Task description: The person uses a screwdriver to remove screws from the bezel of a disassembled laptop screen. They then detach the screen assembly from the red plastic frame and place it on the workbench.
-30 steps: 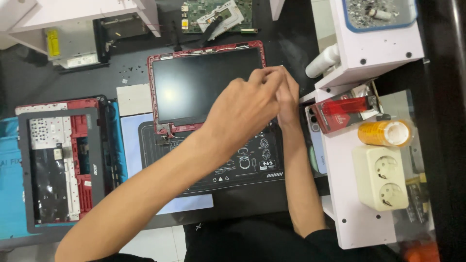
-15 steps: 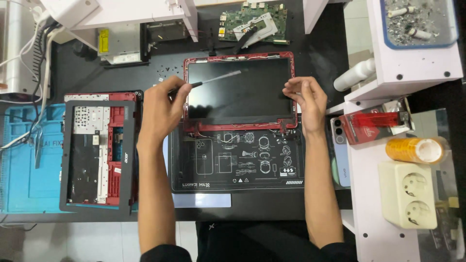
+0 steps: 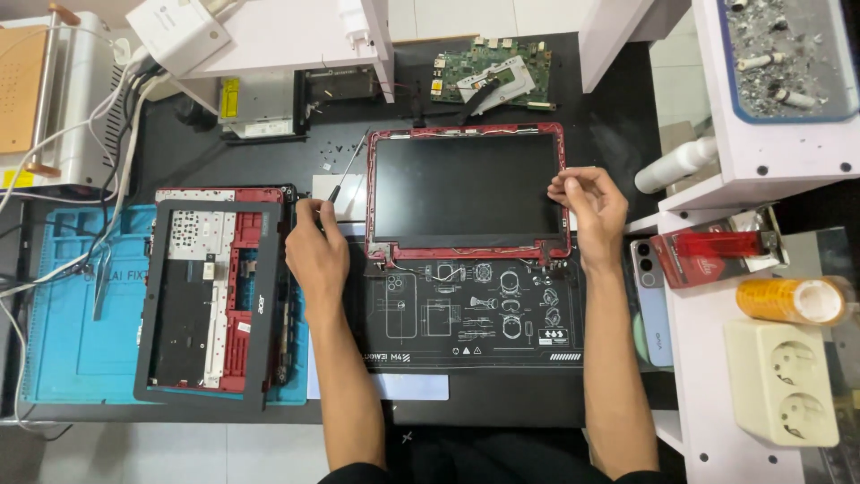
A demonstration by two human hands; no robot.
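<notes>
Laptop screen panel [image 3: 466, 188] lies stripped mid-frame, bezel [image 3: 210, 300] already off at left; left hand [image 3: 315, 249] grips a screwdriver [image 3: 345, 175], right hand [image 3: 593, 204] pinches the panel's right edge.

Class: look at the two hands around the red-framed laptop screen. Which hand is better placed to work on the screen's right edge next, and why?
The right hand, probably. Its fingers already pinch at the right edge of the red-framed screen. The left hand sits off the screen's left side, holding a screwdriver.
</notes>
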